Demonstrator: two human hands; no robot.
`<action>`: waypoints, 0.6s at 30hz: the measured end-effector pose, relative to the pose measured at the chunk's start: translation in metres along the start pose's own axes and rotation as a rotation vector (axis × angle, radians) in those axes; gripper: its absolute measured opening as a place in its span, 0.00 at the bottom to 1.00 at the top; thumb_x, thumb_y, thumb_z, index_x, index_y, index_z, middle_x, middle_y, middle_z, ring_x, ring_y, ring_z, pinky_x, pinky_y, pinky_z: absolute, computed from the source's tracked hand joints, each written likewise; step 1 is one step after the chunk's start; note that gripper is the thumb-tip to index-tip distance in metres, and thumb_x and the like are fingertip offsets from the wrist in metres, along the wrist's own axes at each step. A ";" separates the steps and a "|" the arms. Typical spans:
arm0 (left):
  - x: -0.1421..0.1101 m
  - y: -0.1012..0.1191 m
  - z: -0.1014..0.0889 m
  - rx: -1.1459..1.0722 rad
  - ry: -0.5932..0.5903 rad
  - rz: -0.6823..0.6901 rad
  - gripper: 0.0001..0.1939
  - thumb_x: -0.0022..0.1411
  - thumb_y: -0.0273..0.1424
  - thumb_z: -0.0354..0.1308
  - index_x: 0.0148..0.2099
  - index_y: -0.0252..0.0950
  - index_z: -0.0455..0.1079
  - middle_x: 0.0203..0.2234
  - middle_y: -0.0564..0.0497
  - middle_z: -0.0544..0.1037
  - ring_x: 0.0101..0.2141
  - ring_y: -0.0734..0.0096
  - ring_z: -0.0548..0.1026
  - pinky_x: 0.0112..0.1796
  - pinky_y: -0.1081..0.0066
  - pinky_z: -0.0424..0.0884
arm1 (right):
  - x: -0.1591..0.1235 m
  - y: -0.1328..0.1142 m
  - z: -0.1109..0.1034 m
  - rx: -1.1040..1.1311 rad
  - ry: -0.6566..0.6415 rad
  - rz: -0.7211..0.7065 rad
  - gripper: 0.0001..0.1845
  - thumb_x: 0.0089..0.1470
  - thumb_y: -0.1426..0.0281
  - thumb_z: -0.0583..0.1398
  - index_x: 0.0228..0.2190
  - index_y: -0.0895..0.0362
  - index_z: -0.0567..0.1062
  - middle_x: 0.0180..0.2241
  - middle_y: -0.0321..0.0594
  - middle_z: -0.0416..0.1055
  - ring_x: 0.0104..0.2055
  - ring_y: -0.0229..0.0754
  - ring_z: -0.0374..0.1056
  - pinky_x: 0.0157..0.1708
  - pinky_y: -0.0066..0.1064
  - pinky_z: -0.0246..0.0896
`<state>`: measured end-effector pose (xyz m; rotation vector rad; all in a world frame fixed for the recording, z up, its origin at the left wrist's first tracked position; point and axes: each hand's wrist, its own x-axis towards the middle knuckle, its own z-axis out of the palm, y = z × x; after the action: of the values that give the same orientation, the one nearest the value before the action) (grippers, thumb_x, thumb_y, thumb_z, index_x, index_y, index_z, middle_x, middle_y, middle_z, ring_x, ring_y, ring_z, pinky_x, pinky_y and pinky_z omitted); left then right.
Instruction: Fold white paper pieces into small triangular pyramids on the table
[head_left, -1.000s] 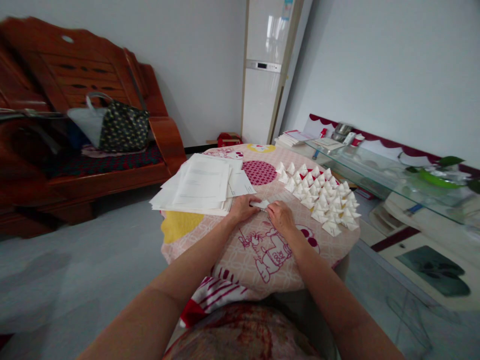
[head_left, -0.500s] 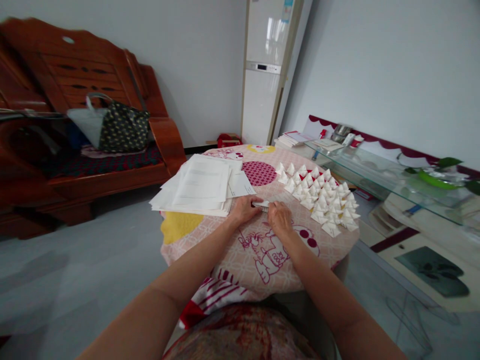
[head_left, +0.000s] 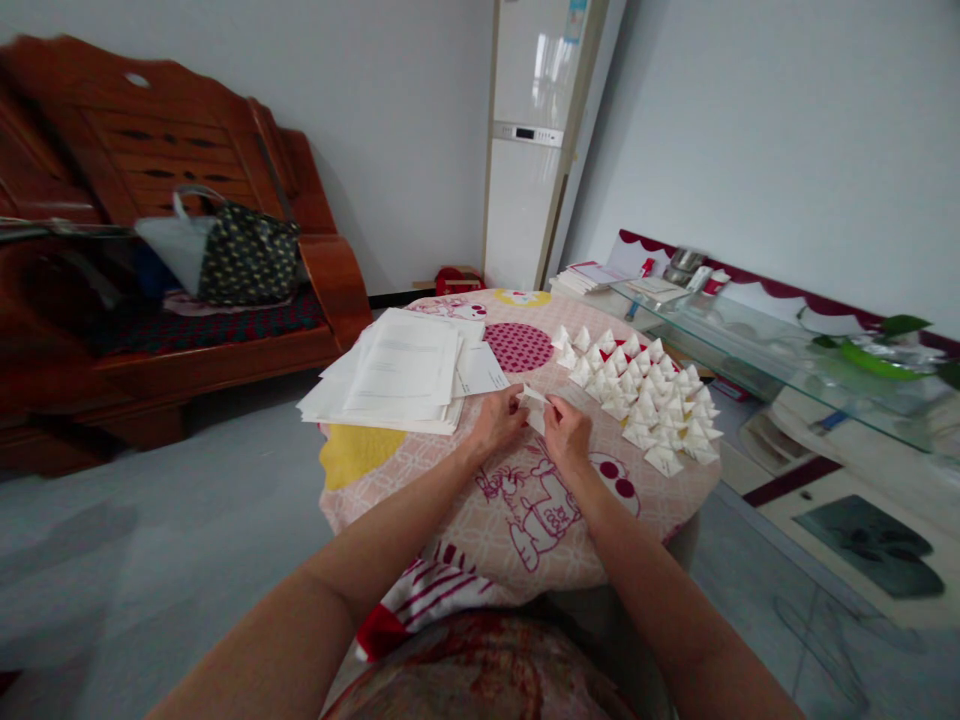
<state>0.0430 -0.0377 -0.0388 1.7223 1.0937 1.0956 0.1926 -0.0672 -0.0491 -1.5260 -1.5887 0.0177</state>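
Note:
A small folded piece of white paper [head_left: 534, 397] is held between my two hands above the cloth-covered table [head_left: 457, 500]. My left hand [head_left: 501, 420] pinches its left end, and my right hand [head_left: 568, 432] grips the right end with thumb and fingers. Part of the paper is hidden by the fingers. Beyond my left hand lies a loose stack of white paper sheets [head_left: 401, 365], some with printed lines. To the right of my right hand stand several rows of small white folded paper pieces [head_left: 637, 385] with pointed tops.
A glass-topped cabinet [head_left: 795, 365] runs along the right wall, bearing papers, cups and a plant. On the left stands a wooden sofa [head_left: 225, 350] with a dark patterned bag [head_left: 251, 255] on it. A tall white air conditioner [head_left: 521, 200] stands behind the table.
The folded paper has been raised and tilted, so more of it shows between my hands. My right hand has shifted slightly right and turned. The stack and the folded rows stay put.

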 end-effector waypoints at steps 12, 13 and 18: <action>-0.004 0.001 -0.004 -0.143 0.062 0.030 0.13 0.52 0.21 0.56 0.41 0.37 0.68 0.29 0.54 0.79 0.29 0.72 0.77 0.31 0.75 0.71 | 0.001 0.007 0.000 0.554 -0.120 0.278 0.27 0.51 0.63 0.58 0.49 0.60 0.82 0.27 0.42 0.79 0.21 0.43 0.70 0.21 0.32 0.66; -0.005 0.001 -0.004 -0.108 0.057 0.044 0.13 0.52 0.20 0.55 0.41 0.37 0.68 0.29 0.54 0.80 0.29 0.72 0.77 0.31 0.75 0.70 | 0.002 0.007 0.000 0.564 -0.124 0.264 0.26 0.50 0.63 0.59 0.49 0.59 0.82 0.30 0.43 0.80 0.25 0.44 0.72 0.23 0.32 0.68; -0.009 0.007 -0.005 0.105 0.059 0.087 0.18 0.53 0.18 0.53 0.46 0.38 0.69 0.31 0.54 0.81 0.29 0.71 0.76 0.32 0.75 0.68 | 0.004 0.005 0.000 0.542 -0.207 0.310 0.23 0.47 0.61 0.60 0.39 0.61 0.84 0.29 0.42 0.80 0.28 0.46 0.73 0.23 0.31 0.68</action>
<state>0.0382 -0.0471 -0.0328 1.8451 1.1403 1.1677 0.1971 -0.0629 -0.0496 -1.3432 -1.3363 0.7399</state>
